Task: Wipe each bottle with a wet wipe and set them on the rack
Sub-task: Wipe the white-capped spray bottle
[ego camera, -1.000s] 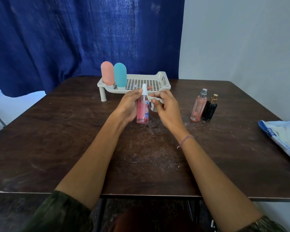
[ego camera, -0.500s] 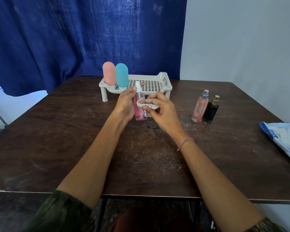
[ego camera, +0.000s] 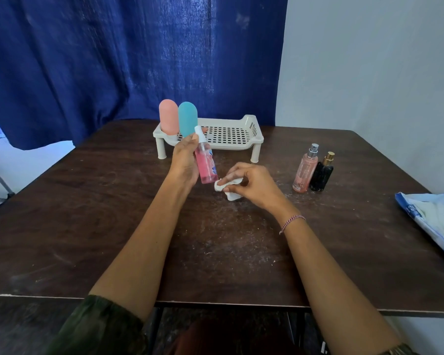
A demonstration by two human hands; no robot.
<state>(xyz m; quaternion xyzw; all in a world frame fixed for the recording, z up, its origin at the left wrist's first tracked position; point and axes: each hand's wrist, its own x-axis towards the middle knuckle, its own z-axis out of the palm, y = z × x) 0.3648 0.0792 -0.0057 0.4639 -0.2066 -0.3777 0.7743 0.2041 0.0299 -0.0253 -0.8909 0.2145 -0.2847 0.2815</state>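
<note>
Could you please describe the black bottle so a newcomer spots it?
On the dark wooden table, look right of the white perforated plastic rack. Of two bottles standing together, the black gold-capped bottle is the right one, beside a silver-capped pink bottle.

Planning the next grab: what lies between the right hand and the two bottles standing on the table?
Only bare, dusty tabletop separates the right hand from the peach bottle and black bottle, in the head view.

The wipe packet (ego camera: 432, 220) at three o'clock is cut off by the edge. The label (ego camera: 212, 164) on the spray bottle (ego camera: 205, 174) is too small to read.
</note>
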